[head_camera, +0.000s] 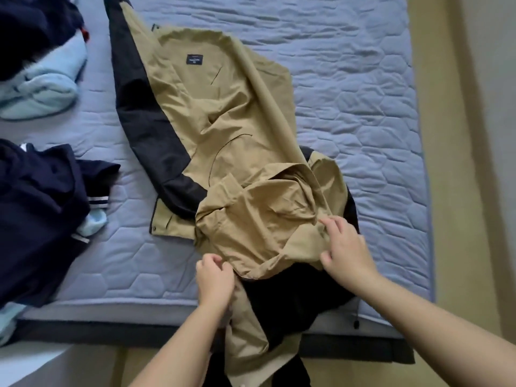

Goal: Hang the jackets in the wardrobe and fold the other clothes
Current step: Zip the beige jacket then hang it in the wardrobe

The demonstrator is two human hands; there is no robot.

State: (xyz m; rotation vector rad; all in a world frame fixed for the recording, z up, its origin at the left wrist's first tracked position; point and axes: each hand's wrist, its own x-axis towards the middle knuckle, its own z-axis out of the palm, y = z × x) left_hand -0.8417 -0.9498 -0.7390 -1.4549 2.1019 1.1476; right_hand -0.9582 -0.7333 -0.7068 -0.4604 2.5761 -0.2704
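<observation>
two bare hands are on the near end of the jacket (223,113). the left hand (215,277) has its fingers curled tight, pinching the tan edge at the jacket's nearest fold. the right hand (347,247) grips the crumpled tan fold on the jacket's right side, thumb beneath and fingers over the cloth, and hides part of that fold. both forearms come in from the jacket's near end, the right slanting in from the right.

the jacket lies opened with the tan lining up. black outer cloth shows along its left side and under its near end, where part hangs over the edge of the blue quilted bed (363,79) beneath it. left of the jacket, apart from it, lies a navy garment (39,219) with striped trim. beyond that, also left of the jacket, a light blue garment (44,88) lies partly under a dark garment (30,26).
</observation>
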